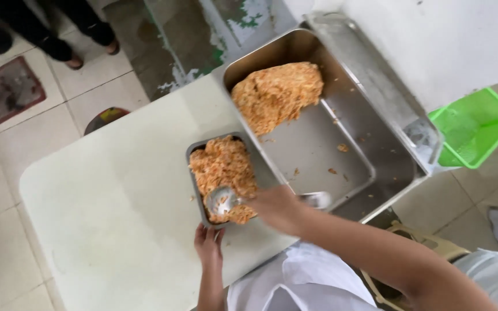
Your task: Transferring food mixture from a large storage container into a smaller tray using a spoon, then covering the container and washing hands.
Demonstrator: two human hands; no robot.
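Head view, looking down on a pale off-white tabletop (105,219); a small rectangular grey metal container (221,178) sits near its right edge, heaped with orange shredded rice mix (223,164). The left hand (208,245) reaches in from below, fingers curled against the container's near end; the hold reads as bracing, so the container does not slide while it is being pressed into. The right hand (278,208) is closed round the handle of a shiny metal ladle (221,200); the bowl rests, hollow side up, on the near part of the filling, apparently spreading or packing it; the handle end juts out past the hand toward the right. Just beside the container, touching or nearly so, stands a large stainless-steel tray (370,103); a mound of the same orange mix (276,95) is pushed to its far corner, the rest of its floor bare but for scattered crumbs; close placement keeps the scooping path short. A green plastic basket (474,126) lies to the right beyond the tray; another person's legs and sandalled feet (59,34) stand on the tiled floor at top left, well apart.
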